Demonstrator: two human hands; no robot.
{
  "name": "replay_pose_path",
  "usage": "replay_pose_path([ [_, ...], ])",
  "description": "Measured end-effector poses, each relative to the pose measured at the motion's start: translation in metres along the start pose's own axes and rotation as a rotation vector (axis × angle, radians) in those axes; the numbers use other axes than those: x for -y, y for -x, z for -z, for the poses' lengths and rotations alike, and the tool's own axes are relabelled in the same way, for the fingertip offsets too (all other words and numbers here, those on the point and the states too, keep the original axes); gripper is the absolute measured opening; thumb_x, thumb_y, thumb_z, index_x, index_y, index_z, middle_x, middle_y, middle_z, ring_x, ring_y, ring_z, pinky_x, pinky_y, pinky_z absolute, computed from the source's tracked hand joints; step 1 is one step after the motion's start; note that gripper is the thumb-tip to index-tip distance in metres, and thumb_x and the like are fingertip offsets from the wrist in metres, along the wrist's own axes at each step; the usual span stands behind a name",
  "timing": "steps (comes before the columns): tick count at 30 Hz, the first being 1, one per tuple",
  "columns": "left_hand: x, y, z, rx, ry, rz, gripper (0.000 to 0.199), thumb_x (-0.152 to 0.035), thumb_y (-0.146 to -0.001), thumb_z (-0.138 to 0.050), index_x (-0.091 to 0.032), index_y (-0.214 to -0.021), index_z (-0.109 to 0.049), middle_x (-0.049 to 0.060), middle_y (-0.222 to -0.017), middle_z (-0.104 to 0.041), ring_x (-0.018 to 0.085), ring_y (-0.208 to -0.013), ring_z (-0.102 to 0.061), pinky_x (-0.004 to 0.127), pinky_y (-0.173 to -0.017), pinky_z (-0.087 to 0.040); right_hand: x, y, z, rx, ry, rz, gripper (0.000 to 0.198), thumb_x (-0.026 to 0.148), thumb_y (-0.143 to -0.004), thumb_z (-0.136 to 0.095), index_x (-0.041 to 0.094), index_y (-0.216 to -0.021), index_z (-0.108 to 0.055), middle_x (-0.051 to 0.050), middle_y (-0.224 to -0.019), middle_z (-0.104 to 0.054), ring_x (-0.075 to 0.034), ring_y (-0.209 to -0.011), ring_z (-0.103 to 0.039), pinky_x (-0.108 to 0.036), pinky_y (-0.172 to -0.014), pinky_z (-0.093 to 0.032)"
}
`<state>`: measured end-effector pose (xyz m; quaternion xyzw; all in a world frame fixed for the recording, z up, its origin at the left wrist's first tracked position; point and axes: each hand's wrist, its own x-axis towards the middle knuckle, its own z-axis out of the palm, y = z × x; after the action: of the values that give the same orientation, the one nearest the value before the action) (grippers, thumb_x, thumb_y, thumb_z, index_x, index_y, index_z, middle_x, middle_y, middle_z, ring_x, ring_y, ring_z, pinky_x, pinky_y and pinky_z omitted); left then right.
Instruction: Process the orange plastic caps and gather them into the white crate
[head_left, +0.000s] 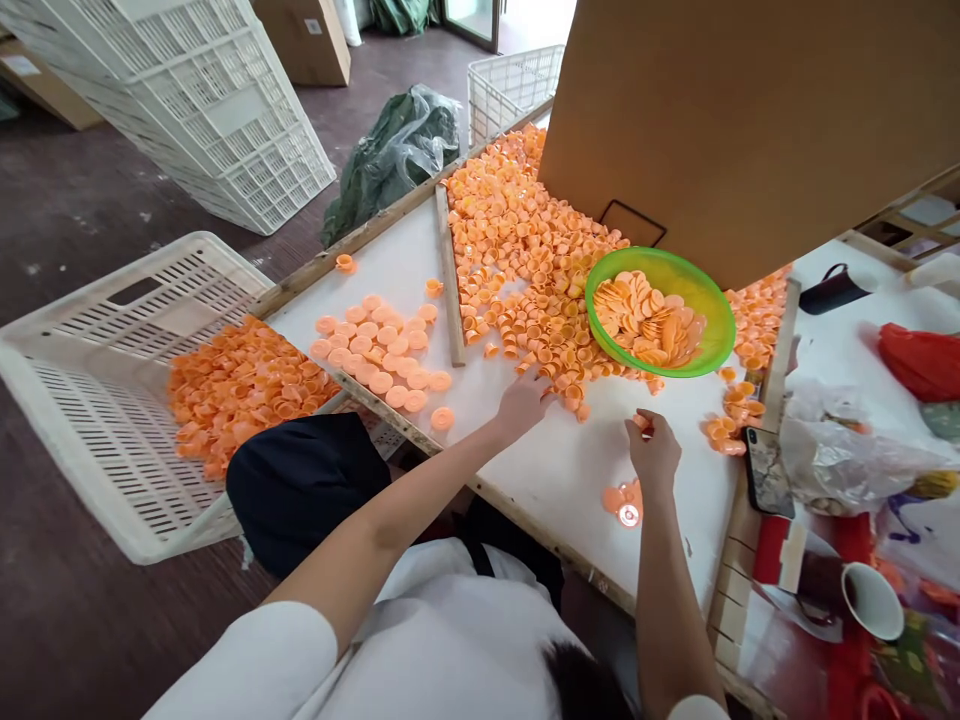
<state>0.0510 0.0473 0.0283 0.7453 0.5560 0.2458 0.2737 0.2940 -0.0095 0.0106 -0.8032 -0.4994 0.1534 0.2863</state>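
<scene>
My left hand point(523, 408) reaches to the near edge of a heap of small orange plastic cups point(517, 240), its fingers stretched out and touching the closest ones. Over the white tabletop, my right hand point(655, 455) is closed in a pinch on a small orange plastic piece point(642, 422), mostly covered by the fingers. Just below that hand lie a few flat orange discs point(621, 500). A green bowl point(716, 345) full of orange discs point(645, 318) stands beyond both hands, against the heap. More flat orange pieces point(382, 350) are spread out on the table's left part.
A white plastic crate point(82, 400) with orange pieces stands at the left, below the table edge. A wooden strip point(450, 280) borders the heap. Behind the bowl rises a large cardboard box point(735, 120). A phone point(768, 472) and a mug point(874, 600) lie on the right.
</scene>
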Motion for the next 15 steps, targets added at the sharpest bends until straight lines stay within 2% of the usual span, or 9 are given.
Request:
replay_pose_path([
  [2,0.002,-0.004,-0.009,0.014,0.036,0.044,0.017,-0.027,-0.087,-0.05,-0.017,-0.087,-0.064,0.007,-0.103,-0.056,0.016,-0.084,-0.056,0.028,-0.076,-0.046,0.006,0.018,0.004,0.036,-0.094,-0.075,0.041,0.045,-0.075,-0.057,0.02,-0.107,-0.06,-0.006,-0.089,-0.064,-0.017,-0.072,-0.057,-0.032,-0.074,-0.045],
  [5,0.013,0.007,-0.011,0.038,0.117,0.047,0.019,-0.022,-0.087,-0.048,-0.016,-0.077,-0.064,0.005,-0.092,-0.057,0.013,-0.075,-0.056,0.025,-0.071,-0.045,0.012,0.043,0.004,0.111,-0.259,-0.16,0.044,0.049,-0.075,-0.058,0.02,-0.108,-0.059,-0.005,-0.089,-0.065,-0.016,-0.074,-0.059,-0.031,-0.072,-0.047],
  [9,0.027,0.034,-0.006,0.033,0.164,-0.016,0.018,-0.021,-0.088,-0.047,-0.018,-0.085,-0.064,0.003,-0.092,-0.058,0.012,-0.08,-0.057,0.024,-0.077,-0.045,0.02,0.062,-0.004,0.298,-0.456,-0.206,0.047,0.05,-0.079,-0.053,0.019,-0.114,-0.058,-0.007,-0.098,-0.063,-0.017,-0.078,-0.062,-0.032,-0.073,-0.05],
  [11,0.031,0.046,-0.002,0.04,0.143,-0.033,0.021,-0.02,-0.09,-0.044,-0.02,-0.091,-0.064,0.003,-0.094,-0.059,0.013,-0.086,-0.057,0.025,-0.081,-0.045,0.023,0.065,-0.008,0.319,-0.361,-0.172,0.045,0.048,-0.08,-0.052,0.02,-0.114,-0.06,-0.009,-0.107,-0.06,-0.016,-0.076,-0.063,-0.035,-0.075,-0.05],
  [13,0.032,0.053,0.004,0.041,0.109,-0.043,0.023,-0.022,-0.091,-0.042,-0.021,-0.098,-0.064,0.004,-0.097,-0.059,0.014,-0.092,-0.056,0.027,-0.084,-0.045,0.024,0.065,-0.011,0.281,-0.204,-0.117,0.043,0.045,-0.079,-0.051,0.02,-0.112,-0.061,-0.011,-0.112,-0.057,-0.016,-0.073,-0.062,-0.037,-0.076,-0.049],
  [15,0.032,0.058,0.008,0.053,0.068,-0.085,0.022,-0.027,-0.089,-0.049,-0.021,-0.104,-0.063,0.006,-0.103,-0.057,0.017,-0.099,-0.054,0.03,-0.088,-0.044,0.023,0.064,-0.012,0.253,-0.113,-0.078,0.043,0.043,-0.079,-0.05,0.018,-0.112,-0.06,-0.012,-0.11,-0.058,-0.017,-0.072,-0.061,-0.037,-0.075,-0.048],
])
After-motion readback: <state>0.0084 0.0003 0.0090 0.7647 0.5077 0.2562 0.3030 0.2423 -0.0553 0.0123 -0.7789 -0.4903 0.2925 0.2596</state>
